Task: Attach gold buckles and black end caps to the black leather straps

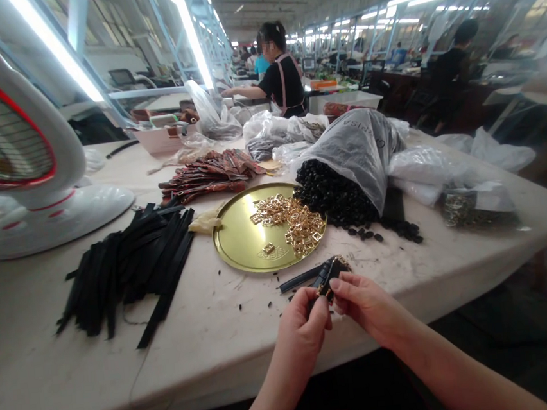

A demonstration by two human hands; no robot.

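Left hand (304,331) and right hand (367,304) both pinch a black strap (304,277), likely light and limp, at its end, where a small hard buckle (327,288), apparently gold metal, gives firmer hold.

left hand (302,328): fingers pinched | right hand (367,302): pinched, fingertips meeting left's (forearms bare, angled inward)

One camera sits on my head and looks forward and down across the surface (210,346) from its near edge. Closest to the lens, low in the middle, are my left grip (301,331) and right grip (367,302), both pinching a strap (332,270). The wide view bends the fan (22,158) at far left and reaches a person (284,75) far down the hall.
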